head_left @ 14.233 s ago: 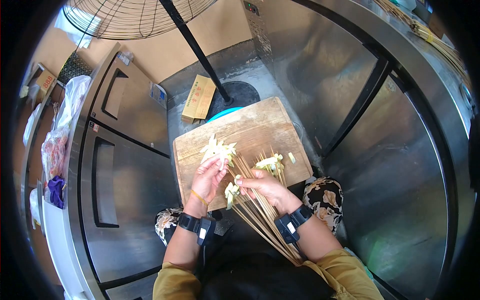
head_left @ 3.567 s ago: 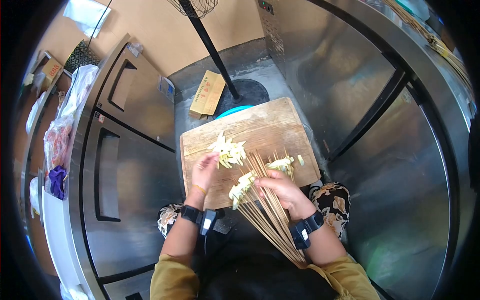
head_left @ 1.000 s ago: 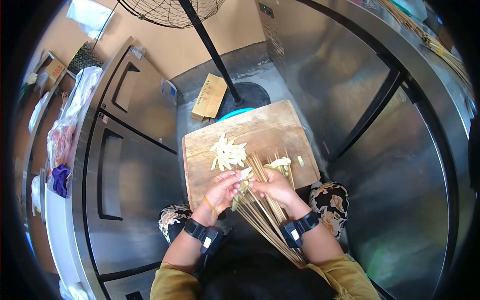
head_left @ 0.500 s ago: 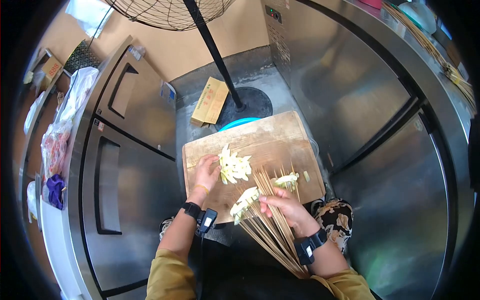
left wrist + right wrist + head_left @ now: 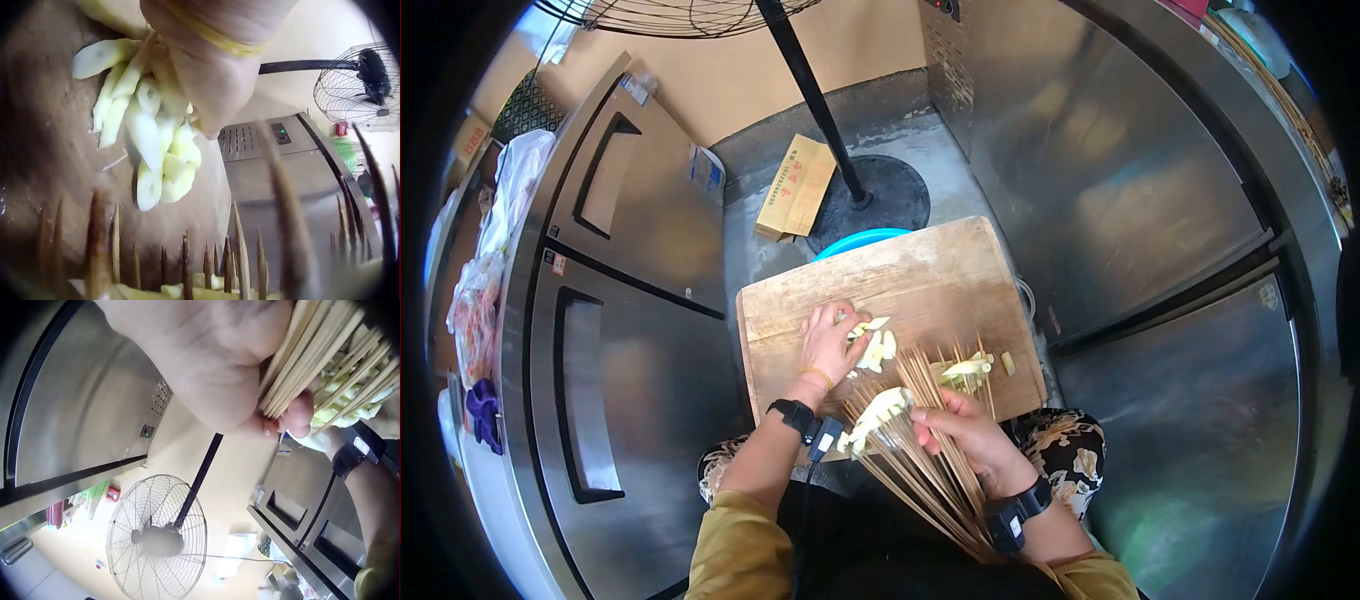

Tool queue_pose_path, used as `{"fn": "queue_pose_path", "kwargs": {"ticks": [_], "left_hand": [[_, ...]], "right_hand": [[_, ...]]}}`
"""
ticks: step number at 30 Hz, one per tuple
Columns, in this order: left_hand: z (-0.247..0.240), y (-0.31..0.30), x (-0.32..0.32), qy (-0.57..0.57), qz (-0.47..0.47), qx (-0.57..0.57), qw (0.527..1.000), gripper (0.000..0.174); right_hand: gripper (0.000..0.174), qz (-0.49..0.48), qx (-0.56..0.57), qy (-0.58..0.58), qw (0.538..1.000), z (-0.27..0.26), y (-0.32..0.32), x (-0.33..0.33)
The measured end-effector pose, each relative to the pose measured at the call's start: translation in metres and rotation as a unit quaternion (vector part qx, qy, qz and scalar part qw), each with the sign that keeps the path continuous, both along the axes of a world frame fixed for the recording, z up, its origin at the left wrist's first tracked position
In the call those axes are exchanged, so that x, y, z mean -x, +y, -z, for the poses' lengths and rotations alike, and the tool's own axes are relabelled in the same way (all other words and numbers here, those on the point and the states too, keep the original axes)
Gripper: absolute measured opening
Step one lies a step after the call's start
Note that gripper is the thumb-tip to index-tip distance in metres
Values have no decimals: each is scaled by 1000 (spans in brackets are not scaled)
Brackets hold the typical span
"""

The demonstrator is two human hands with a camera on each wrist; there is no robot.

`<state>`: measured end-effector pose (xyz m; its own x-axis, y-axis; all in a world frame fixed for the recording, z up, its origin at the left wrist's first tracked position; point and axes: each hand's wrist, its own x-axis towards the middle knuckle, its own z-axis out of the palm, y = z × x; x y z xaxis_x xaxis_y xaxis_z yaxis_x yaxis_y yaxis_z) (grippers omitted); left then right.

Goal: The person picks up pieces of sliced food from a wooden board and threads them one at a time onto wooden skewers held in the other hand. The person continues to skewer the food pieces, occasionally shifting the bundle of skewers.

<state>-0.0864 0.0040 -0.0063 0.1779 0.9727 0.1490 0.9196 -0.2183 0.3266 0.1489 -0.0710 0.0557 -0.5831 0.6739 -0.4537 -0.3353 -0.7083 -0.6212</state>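
My left hand (image 5: 827, 345) lies over a pile of pale yellow-white vegetable slices (image 5: 878, 352) on the wooden cutting board (image 5: 920, 270), thumb and fingers apart and touching the slices. In the left wrist view some slices (image 5: 149, 184) have a hole in the middle; the fingertips are mostly hidden. My right hand (image 5: 975, 440) grips a thick bundle of bamboo skewers (image 5: 935, 390), points away from me. Beside it fans a row of skewers carrying threaded vegetable slices (image 5: 883, 412) near their tips. In the right wrist view the fingers curl round the bundle (image 5: 312, 356).
More loaded skewers (image 5: 967, 370) lie at the board's right, next to a single slice (image 5: 1008, 363). Steel cabinets (image 5: 635, 340) flank both sides. Behind the board stand a fan pole (image 5: 815, 100), a cardboard box (image 5: 797, 188) and a blue basin (image 5: 860, 240).
A second ago my left hand pinched a slice by the skewers; it has moved back over the pile. The row of threaded slices has grown since the oldest frame. My right hand keeps its grip.
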Motion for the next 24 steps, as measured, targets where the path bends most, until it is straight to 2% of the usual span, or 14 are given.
{"fn": "queue_pose_path", "kwargs": {"ticks": [3, 6, 9, 12, 15, 16, 19, 22, 24], "left_hand": [[6, -10, 8, -6, -2, -14, 1000, 20], [-1, -18, 12, -8, 2, 21, 1000, 25], [-23, -24, -3, 4, 37, -27, 999, 36], [-37, -15, -16, 35, 159, -31, 986, 54], [-35, 1, -25, 43, 257, 13, 965, 60], [-31, 4, -26, 43, 275, 21, 960, 65], [-25, 12, -28, 38, 312, 65, 947, 58], [-29, 10, -33, 7, 307, 85, 948, 68], [-24, 12, -34, 40, 332, 66, 940, 72]], "right_hand": [[11, -6, -8, 6, 1000, 3, -3, -1], [13, -14, -13, 20, 1000, 4, -5, -3], [13, -7, -13, 30, 999, 5, -8, -5], [14, -4, -10, 34, 999, 10, -10, -5], [15, 1, -13, 27, 1000, 13, -9, -8], [15, 2, -12, 26, 1000, 14, -8, -8], [14, 5, -9, 15, 1000, 11, -8, -8], [14, -5, -25, -1, 1000, 8, -8, -7], [14, -7, -26, 6, 1000, 11, -8, -7]]}}
